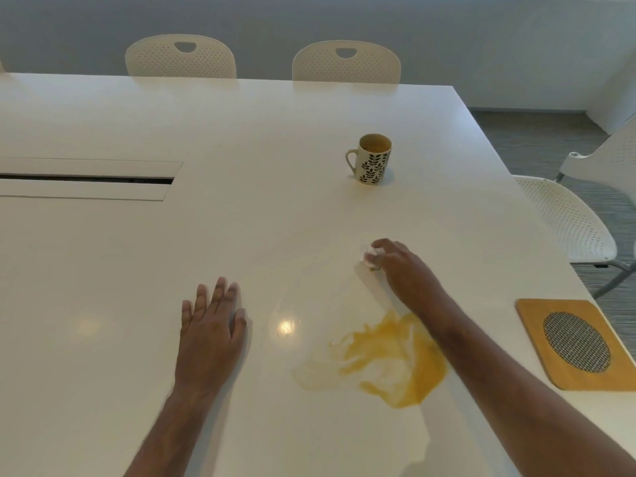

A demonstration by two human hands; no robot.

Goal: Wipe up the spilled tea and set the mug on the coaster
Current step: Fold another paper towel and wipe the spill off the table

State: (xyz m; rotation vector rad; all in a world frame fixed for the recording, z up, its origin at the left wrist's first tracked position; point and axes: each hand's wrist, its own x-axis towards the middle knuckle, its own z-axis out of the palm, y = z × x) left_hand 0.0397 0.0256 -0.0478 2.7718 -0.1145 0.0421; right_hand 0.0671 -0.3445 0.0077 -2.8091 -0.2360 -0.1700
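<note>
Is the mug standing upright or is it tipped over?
Upright. The mug stands on its base on the table, rim up, handle to the side, with tea visible inside. It is not on the coaster.

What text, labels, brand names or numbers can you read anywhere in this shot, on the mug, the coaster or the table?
None: no readable text in this view.
The mug carries only a dark leaf pattern, no words.
The coaster shows bare wood and a round woven insert, no label.
The table and the chairs bear no markings.
The wadded tissue in the right hand is plain white.

Left hand (211, 325) flat, fingers straight; right hand (401, 266) curled in a grip.
</note>
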